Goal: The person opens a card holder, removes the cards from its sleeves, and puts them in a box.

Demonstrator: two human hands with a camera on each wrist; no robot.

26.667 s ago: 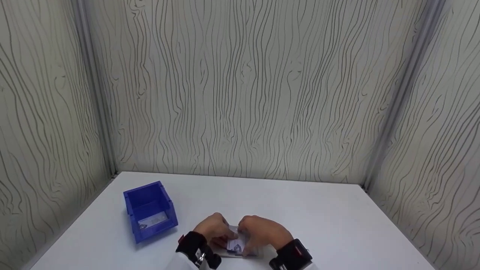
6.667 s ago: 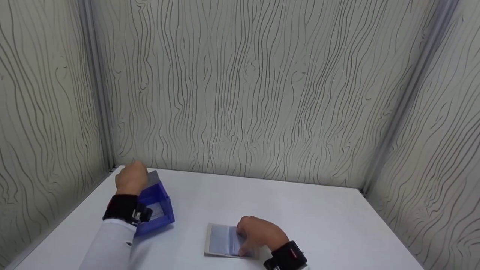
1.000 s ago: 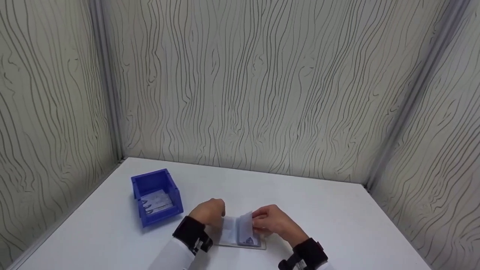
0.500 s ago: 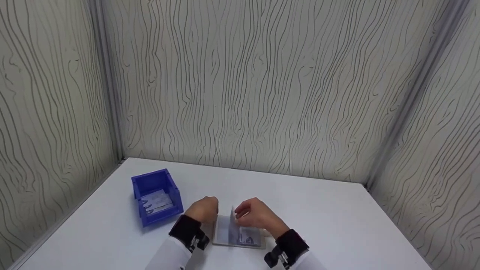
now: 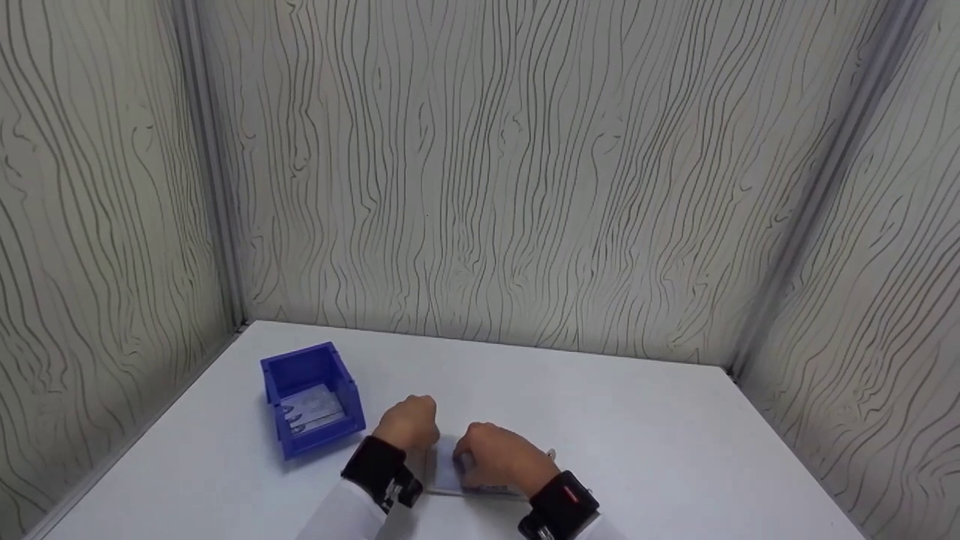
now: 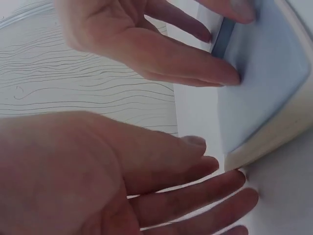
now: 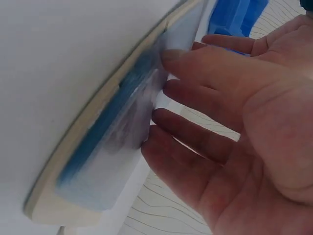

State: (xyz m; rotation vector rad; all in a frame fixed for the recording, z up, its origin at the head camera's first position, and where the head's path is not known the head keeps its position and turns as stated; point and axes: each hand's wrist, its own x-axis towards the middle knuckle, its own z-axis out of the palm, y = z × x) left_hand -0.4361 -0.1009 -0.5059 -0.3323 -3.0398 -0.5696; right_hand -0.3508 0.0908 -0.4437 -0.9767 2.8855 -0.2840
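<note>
A small cream-covered card holder with clear plastic sleeves lies spread on the table. The right hand is over its middle, fingertips touching the sleeve pages. In the right wrist view, a blurred printed card shows through a sleeve beside the right fingers. The left hand rests beside the left edge of the holder. Its fingers are loosely bent in the left wrist view, near the cover's corner, with nothing held. Much of the holder's right half is hidden under the right hand.
A blue plastic bin stands at the left of the white table, with a few printed cards in it. Wood-patterned panels enclose the table at the back and sides.
The left hand was at the bin earlier; more cards lie there now. Since a second ago the right hand has turned a sleeve page from right to left and come down on the holder.
</note>
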